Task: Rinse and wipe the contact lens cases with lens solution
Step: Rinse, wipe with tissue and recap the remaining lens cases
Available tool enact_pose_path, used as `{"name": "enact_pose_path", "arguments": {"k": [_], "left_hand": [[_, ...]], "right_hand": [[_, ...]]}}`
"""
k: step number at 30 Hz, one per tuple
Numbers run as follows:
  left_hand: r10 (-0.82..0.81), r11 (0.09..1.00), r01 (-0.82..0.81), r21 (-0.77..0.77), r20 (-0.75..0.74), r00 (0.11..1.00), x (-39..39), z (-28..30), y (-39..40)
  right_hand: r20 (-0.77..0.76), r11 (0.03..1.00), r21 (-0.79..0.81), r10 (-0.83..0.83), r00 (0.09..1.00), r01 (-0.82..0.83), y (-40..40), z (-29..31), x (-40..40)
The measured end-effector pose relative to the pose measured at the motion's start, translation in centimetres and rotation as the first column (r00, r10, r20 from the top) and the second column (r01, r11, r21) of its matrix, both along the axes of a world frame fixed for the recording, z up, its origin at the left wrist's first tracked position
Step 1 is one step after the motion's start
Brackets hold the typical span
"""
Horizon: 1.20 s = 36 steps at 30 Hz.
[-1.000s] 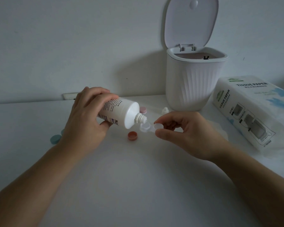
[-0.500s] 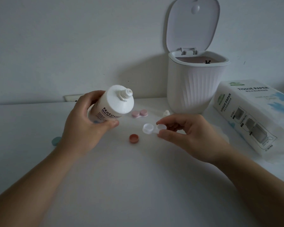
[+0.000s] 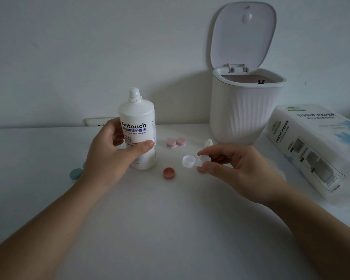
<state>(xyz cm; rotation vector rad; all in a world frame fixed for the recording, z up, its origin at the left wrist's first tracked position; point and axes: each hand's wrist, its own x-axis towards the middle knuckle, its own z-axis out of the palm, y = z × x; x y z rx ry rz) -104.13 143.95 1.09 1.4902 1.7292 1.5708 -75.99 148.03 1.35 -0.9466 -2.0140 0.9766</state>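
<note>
My left hand grips a white lens solution bottle, upright with its nozzle uncapped and its base at the table. My right hand pinches one end of a clear white contact lens case between thumb and forefinger, just above the table; both wells stand open. A red-brown cap lies on the table below the case. A pink lens case, capped, sits further back. The small white bottle cap stands behind my right hand.
A white ribbed bin with its lid raised stands at the back right. A tissue paper pack lies at the right, with a tissue sheet under my right wrist. A teal cap lies left of my left wrist.
My left hand turned the bottle from tipped over the case to upright and set it down to the left. My right hand kept hold of the case, lowering it slightly.
</note>
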Motion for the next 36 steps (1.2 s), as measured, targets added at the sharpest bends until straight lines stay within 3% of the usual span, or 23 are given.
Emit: {"name": "enact_pose_path", "arguments": {"k": [7,12,15,17,19,22,24,29,36], "left_hand": [[-0.022,1.000,0.021,0.017,0.036,0.999,0.3,0.3,-0.2],[0.198,0.931,-0.137,0.339,-0.152,0.968,1.1,0.7,-1.4],[0.120,0.875,0.006,0.484,-0.228,0.966,2.4,0.8,-2.4],[-0.028,0.895,0.154,0.419,-0.292,0.956,3.5,0.7,-2.9],[-0.171,0.931,0.265,0.249,-0.344,0.923,4.3,0.4,-3.2],[-0.357,0.927,0.374,0.012,-0.269,0.894,4.9,-0.1,-3.3],[-0.395,0.919,0.389,-0.071,-0.198,0.897,5.1,-0.1,-3.4],[-0.400,0.915,0.391,-0.099,-0.094,0.912,5.4,-0.1,-3.3],[-0.388,0.918,0.377,-0.124,-0.085,0.918,5.2,0.0,-3.1]], "right_hand": [[0.031,1.000,0.008,-0.021,0.999,0.020,-0.2,0.2,-0.1],[0.026,1.000,0.010,-0.012,1.000,0.011,-0.2,0.3,-0.1],[0.009,1.000,0.026,0.004,1.000,-0.004,-0.3,0.2,-0.2],[-0.001,0.999,0.039,0.029,1.000,-0.029,-0.4,0.3,-0.2],[-0.011,0.998,0.030,0.056,0.998,-0.056,-0.4,0.2,-0.3],[-0.004,0.995,0.030,0.100,0.995,-0.100,-0.4,0.1,-0.3],[-0.001,0.992,0.021,0.126,0.992,-0.126,-0.5,0.1,-0.3],[0.020,0.989,0.014,0.149,0.989,-0.150,-0.6,0.0,-0.4],[-0.014,0.993,0.025,0.116,0.993,-0.116,-0.6,0.5,-0.3]]}}
